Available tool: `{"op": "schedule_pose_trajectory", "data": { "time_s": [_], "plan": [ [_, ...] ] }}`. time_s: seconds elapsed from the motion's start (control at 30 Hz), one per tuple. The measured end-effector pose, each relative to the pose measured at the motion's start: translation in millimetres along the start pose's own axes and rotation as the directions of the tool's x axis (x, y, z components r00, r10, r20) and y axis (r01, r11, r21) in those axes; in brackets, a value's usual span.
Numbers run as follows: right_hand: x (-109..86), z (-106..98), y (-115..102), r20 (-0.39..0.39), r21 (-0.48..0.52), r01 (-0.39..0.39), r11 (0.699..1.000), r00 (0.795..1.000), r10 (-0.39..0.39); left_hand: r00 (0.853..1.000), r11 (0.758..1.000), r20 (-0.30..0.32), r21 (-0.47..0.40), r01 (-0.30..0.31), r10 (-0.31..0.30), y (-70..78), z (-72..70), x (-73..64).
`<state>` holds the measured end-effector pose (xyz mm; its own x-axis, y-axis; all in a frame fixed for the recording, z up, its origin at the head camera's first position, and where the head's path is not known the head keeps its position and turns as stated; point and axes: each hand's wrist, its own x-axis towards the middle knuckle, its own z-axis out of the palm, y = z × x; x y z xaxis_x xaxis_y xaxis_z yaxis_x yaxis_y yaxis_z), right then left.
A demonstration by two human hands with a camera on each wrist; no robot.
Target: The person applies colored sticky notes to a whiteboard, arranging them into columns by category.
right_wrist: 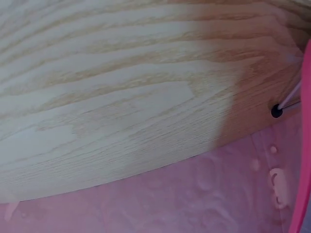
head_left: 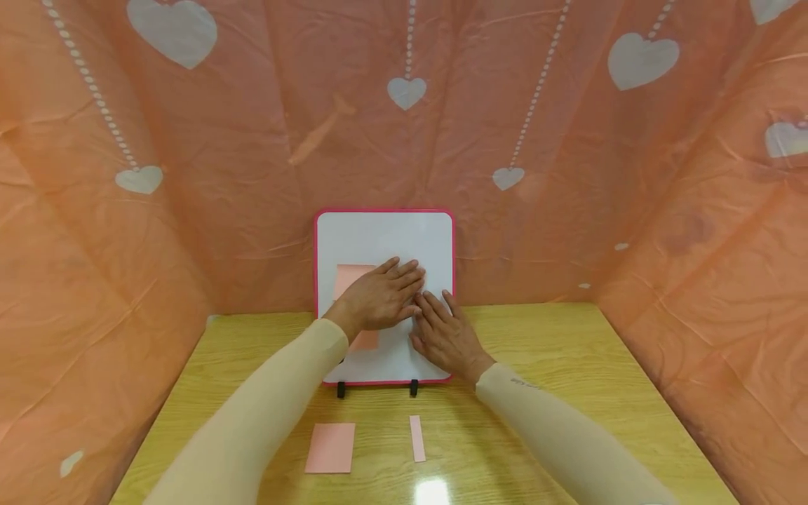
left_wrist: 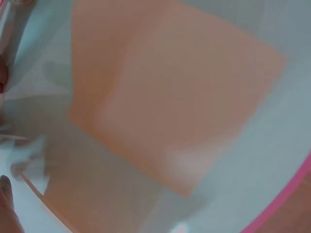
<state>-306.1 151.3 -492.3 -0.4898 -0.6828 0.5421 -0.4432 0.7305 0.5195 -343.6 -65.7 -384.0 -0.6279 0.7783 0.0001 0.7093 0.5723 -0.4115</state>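
A whiteboard point(head_left: 385, 235) with a pink frame stands propped on the table. My left hand point(head_left: 381, 298) lies across its middle with fingers straight and pointing right. Lower on the board's right side is my right hand point(head_left: 448, 337), its extended fingers reaching up to the left fingertips. What lies beneath the fingertips is hidden. One pink paper square point(head_left: 352, 275) is on the board, partly covered by my left hand; part of another pink piece point(head_left: 365, 341) shows below that hand. The left wrist view has a pink square point(left_wrist: 180, 97) up close, with a second piece point(left_wrist: 102, 199) below it.
On the wooden table point(head_left: 536, 344) in front of the board lie a loose pink square point(head_left: 331, 448) and a narrow pink strip point(head_left: 417, 439). Black feet point(head_left: 414, 388) support the board. An orange curtain point(head_left: 252, 175) with white hearts encloses the back and sides.
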Motion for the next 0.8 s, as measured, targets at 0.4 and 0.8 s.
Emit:
{"op": "schedule_pose_trajectory", "data": {
  "time_s": [0.4, 0.8],
  "plan": [
    [-2.1, 4, -2, -0.112, -0.021, 0.03, 0.999, 0.993, -0.032, 0.998, 0.999, 0.045, 0.0, 0.032, -0.032, -5.2, -3.7, -3.3],
    [-3.4, 3, -5, -0.096, -0.017, 0.006, 1.0, 0.995, -0.007, 0.996, 0.996, 0.02, -0.015, 0.083, -0.083, 9.0, -0.9, -14.5]
  ]
}}
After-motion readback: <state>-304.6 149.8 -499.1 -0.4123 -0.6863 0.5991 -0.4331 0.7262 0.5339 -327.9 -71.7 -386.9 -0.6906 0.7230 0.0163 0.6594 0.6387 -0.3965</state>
